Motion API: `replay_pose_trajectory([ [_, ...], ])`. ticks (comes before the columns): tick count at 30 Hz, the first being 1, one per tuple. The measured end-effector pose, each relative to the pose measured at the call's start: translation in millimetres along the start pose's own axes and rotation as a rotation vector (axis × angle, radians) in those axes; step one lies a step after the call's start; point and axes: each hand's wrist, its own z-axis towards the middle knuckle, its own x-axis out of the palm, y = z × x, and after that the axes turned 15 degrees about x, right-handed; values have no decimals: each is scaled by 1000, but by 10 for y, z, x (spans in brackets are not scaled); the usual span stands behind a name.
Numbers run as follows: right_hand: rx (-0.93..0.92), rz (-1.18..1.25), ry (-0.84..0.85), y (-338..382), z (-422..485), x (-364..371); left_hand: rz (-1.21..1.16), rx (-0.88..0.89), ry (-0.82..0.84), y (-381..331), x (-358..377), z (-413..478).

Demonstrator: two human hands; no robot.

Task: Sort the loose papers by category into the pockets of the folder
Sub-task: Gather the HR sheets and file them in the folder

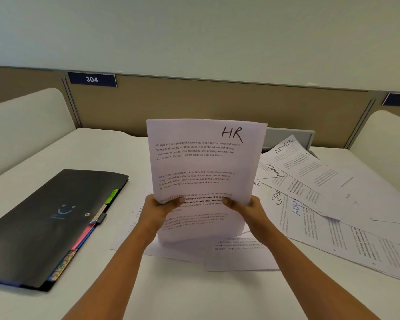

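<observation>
I hold a small stack of white sheets (203, 167) upright in front of me; the top one is handwritten "HR". My left hand (158, 210) grips its lower left edge and my right hand (246, 209) its lower right edge. A black folder (44, 218) lies closed on the desk to the left, with coloured tabs sticking out along its right edge. Loose papers (314, 181) marked "ADMIN" and "SPOR…" are spread over the right side of the desk. More sheets (236, 255) lie flat under my hands.
The white desk (185, 294) is bounded by a beige partition (194, 100) at the back, with blue number plates reading 304. Rounded white dividers (23, 116) stand at the left and right sides.
</observation>
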Motion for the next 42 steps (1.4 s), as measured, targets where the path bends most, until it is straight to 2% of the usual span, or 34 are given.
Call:
replay_pose_trajectory([
  [3, -16, 22, 7, 56, -6, -48, -15, 7, -37, 1, -77, 29],
  [10, 25, 41, -7, 46, 22, 120, -36, -31, 25, 42, -66, -33],
  [18, 51, 12, 119, 46, 91, 251, -57, -99, 5, 22, -487, -54],
  [24, 40, 15, 31, -88, 147, 613, -7, -134, -164, 115, -672, -139],
  [29, 57, 101, -16, -157, 226, 816, 22, -227, -35, 149, -880, -251],
  [33, 108, 131, -28, -189, 268, 927, 21, -285, -41, 207, -1007, -334],
  [35, 129, 151, -49, -200, 293, 978, 65, -289, -69, 232, -1062, -378],
  [42, 128, 128, -92, -298, 369, 1181, 461, -233, -139, 235, -1292, -404],
])
